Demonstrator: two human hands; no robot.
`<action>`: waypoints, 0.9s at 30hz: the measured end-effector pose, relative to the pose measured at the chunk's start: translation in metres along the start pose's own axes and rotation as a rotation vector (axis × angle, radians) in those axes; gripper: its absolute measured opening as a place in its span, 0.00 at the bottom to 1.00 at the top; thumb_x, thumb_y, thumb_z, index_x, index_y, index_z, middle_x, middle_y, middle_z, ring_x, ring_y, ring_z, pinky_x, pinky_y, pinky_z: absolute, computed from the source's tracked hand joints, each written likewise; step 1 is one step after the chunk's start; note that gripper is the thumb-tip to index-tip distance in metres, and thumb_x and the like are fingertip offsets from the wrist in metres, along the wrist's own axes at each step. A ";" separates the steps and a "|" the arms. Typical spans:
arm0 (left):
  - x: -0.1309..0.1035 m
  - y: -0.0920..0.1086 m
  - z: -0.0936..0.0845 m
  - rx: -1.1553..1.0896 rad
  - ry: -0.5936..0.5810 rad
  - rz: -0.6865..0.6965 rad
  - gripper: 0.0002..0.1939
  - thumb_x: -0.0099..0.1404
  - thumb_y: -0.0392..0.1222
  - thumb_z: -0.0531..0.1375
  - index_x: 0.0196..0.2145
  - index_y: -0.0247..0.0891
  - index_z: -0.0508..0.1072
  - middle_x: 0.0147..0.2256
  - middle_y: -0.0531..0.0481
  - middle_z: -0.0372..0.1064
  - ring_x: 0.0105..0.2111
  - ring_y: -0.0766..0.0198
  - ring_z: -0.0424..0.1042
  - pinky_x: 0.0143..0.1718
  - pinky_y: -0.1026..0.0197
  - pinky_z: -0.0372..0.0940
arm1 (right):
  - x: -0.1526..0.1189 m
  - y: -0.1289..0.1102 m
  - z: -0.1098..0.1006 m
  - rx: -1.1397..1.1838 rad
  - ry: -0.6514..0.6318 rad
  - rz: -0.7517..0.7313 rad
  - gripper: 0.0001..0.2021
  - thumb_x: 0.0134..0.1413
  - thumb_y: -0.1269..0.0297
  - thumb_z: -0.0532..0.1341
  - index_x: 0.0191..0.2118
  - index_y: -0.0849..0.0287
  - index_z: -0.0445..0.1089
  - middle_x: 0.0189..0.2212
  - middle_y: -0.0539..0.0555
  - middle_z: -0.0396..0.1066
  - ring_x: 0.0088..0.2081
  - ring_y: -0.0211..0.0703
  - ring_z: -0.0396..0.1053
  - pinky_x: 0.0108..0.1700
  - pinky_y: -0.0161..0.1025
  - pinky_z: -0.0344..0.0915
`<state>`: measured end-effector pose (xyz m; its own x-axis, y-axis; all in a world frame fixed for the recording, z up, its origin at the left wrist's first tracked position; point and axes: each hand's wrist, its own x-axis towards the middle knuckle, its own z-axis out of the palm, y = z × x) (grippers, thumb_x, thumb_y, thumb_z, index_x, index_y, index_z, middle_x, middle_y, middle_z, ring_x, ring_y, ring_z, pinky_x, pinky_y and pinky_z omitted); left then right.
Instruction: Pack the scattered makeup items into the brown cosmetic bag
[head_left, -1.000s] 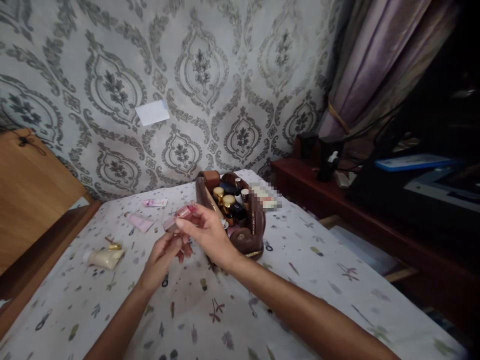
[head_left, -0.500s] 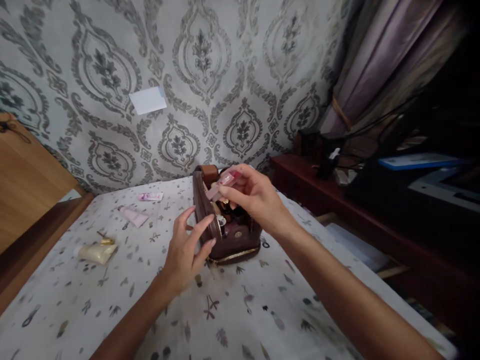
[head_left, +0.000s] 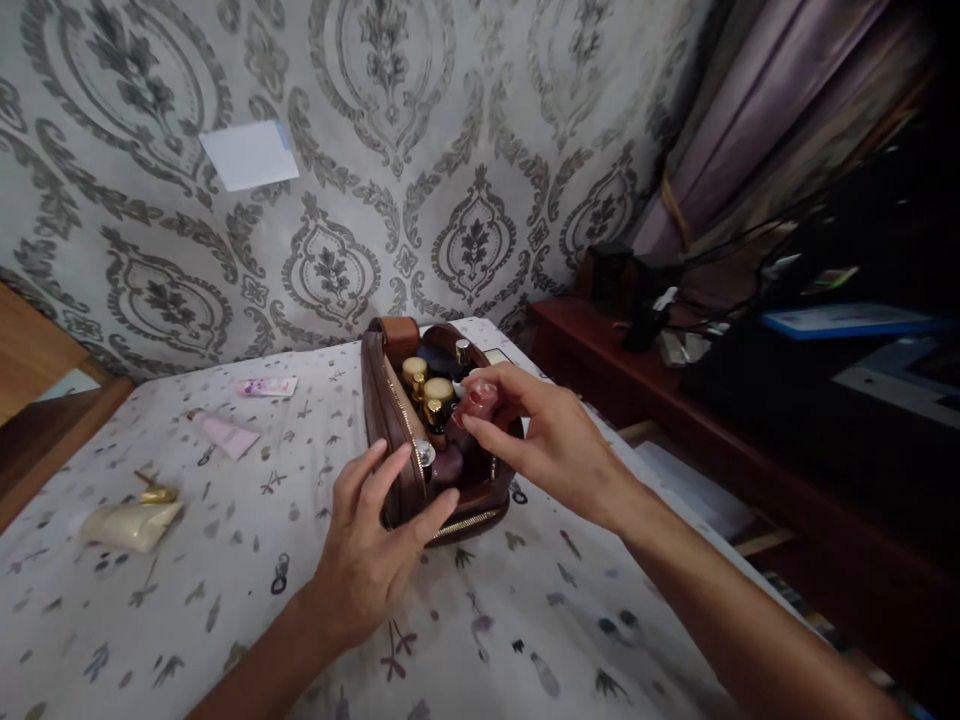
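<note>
A brown cosmetic bag stands unzipped on the patterned sheet, its top open. Inside I see several gold-and-cream capped containers, a silver-capped bottle and a purple rounded item. My right hand pinches a small translucent pink tube over the bag's opening. The tube looks like a lip gloss, though the fingers cover part of it. My left hand has its fingers spread against the bag's near left side, by the zipper, holding nothing.
To the left lie a pink-and-white tube, a pale pink tube, a cream-coloured tube and a gold item. The patterned wall rises behind. A dark red wooden desk borders the right side.
My right hand has lowered and turned the pink tube, now seen more end-on. My left hand has shifted along the bag's near side. The camera view has moved closer to the bag.
</note>
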<state>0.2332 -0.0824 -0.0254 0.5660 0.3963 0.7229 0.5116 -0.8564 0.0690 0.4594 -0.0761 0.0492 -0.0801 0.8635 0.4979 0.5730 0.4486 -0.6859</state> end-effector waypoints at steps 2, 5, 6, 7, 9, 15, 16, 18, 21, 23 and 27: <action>-0.002 -0.002 0.001 -0.008 0.010 0.006 0.25 0.67 0.27 0.55 0.56 0.50 0.73 0.65 0.42 0.50 0.66 0.42 0.49 0.62 0.39 0.56 | 0.001 0.001 -0.002 -0.060 -0.029 -0.027 0.06 0.57 0.66 0.62 0.41 0.56 0.68 0.30 0.48 0.72 0.29 0.37 0.68 0.32 0.35 0.65; -0.003 -0.004 0.003 -0.004 0.017 0.018 0.26 0.67 0.28 0.57 0.58 0.52 0.71 0.66 0.44 0.50 0.66 0.43 0.51 0.62 0.39 0.56 | 0.003 0.001 -0.003 -0.159 -0.079 -0.092 0.09 0.57 0.68 0.61 0.44 0.55 0.67 0.33 0.49 0.73 0.33 0.40 0.70 0.35 0.36 0.65; -0.003 -0.004 0.003 -0.002 0.018 0.020 0.26 0.67 0.29 0.58 0.59 0.52 0.70 0.66 0.44 0.50 0.65 0.43 0.51 0.62 0.39 0.57 | 0.004 0.001 -0.003 -0.200 -0.097 -0.120 0.09 0.57 0.68 0.62 0.44 0.55 0.67 0.34 0.50 0.73 0.34 0.41 0.70 0.36 0.37 0.65; -0.003 -0.005 0.004 0.001 0.018 0.022 0.27 0.67 0.30 0.58 0.59 0.53 0.70 0.66 0.44 0.50 0.65 0.43 0.51 0.62 0.39 0.57 | 0.005 0.001 -0.003 -0.242 -0.116 -0.149 0.08 0.57 0.69 0.62 0.43 0.55 0.66 0.34 0.50 0.72 0.35 0.41 0.70 0.37 0.37 0.65; -0.004 -0.006 0.004 0.006 0.015 0.024 0.28 0.66 0.30 0.59 0.60 0.54 0.68 0.66 0.44 0.50 0.65 0.44 0.52 0.61 0.39 0.58 | 0.008 0.002 -0.002 -0.323 -0.160 -0.197 0.06 0.57 0.70 0.61 0.40 0.55 0.66 0.33 0.51 0.71 0.35 0.42 0.69 0.37 0.38 0.63; -0.005 -0.005 0.003 0.012 0.011 0.035 0.27 0.67 0.32 0.58 0.61 0.53 0.67 0.65 0.43 0.52 0.64 0.44 0.52 0.60 0.39 0.58 | 0.012 0.004 -0.002 -0.438 -0.259 -0.280 0.02 0.59 0.67 0.61 0.38 0.55 0.66 0.32 0.51 0.71 0.35 0.44 0.68 0.42 0.42 0.61; -0.006 -0.005 0.003 0.012 0.009 0.039 0.27 0.68 0.31 0.57 0.61 0.53 0.66 0.64 0.43 0.52 0.64 0.45 0.52 0.60 0.39 0.58 | 0.012 0.004 -0.003 -0.444 -0.273 -0.285 0.02 0.59 0.66 0.61 0.38 0.56 0.66 0.32 0.51 0.71 0.35 0.44 0.68 0.43 0.43 0.60; -0.006 -0.005 0.002 0.009 0.001 0.047 0.27 0.67 0.28 0.54 0.60 0.51 0.67 0.63 0.42 0.53 0.64 0.45 0.51 0.60 0.39 0.57 | 0.013 0.004 -0.006 -0.457 -0.304 -0.293 0.02 0.60 0.66 0.61 0.37 0.56 0.67 0.31 0.51 0.71 0.34 0.44 0.68 0.44 0.44 0.60; -0.007 -0.004 0.001 0.010 -0.008 0.062 0.27 0.66 0.26 0.53 0.57 0.49 0.70 0.62 0.40 0.55 0.64 0.45 0.52 0.60 0.39 0.57 | 0.015 0.003 -0.012 -0.462 -0.337 -0.310 0.03 0.61 0.63 0.60 0.37 0.55 0.69 0.31 0.51 0.72 0.34 0.44 0.69 0.46 0.46 0.60; -0.008 -0.004 0.002 0.021 -0.006 0.063 0.27 0.66 0.27 0.53 0.57 0.50 0.70 0.61 0.40 0.56 0.63 0.45 0.54 0.59 0.39 0.57 | 0.016 0.002 -0.015 -0.451 -0.351 -0.314 0.05 0.62 0.60 0.60 0.38 0.54 0.71 0.30 0.52 0.72 0.34 0.44 0.69 0.46 0.47 0.60; -0.009 -0.004 0.004 0.033 0.002 0.053 0.26 0.67 0.30 0.55 0.59 0.52 0.68 0.60 0.42 0.59 0.62 0.47 0.56 0.60 0.41 0.58 | 0.016 0.002 -0.015 -0.398 -0.349 -0.311 0.05 0.62 0.60 0.61 0.36 0.52 0.73 0.27 0.50 0.71 0.32 0.43 0.69 0.49 0.48 0.59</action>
<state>0.2289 -0.0815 -0.0344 0.5917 0.3504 0.7260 0.5025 -0.8646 0.0078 0.4716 -0.0643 0.0635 -0.5161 0.7606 0.3939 0.7351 0.6293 -0.2522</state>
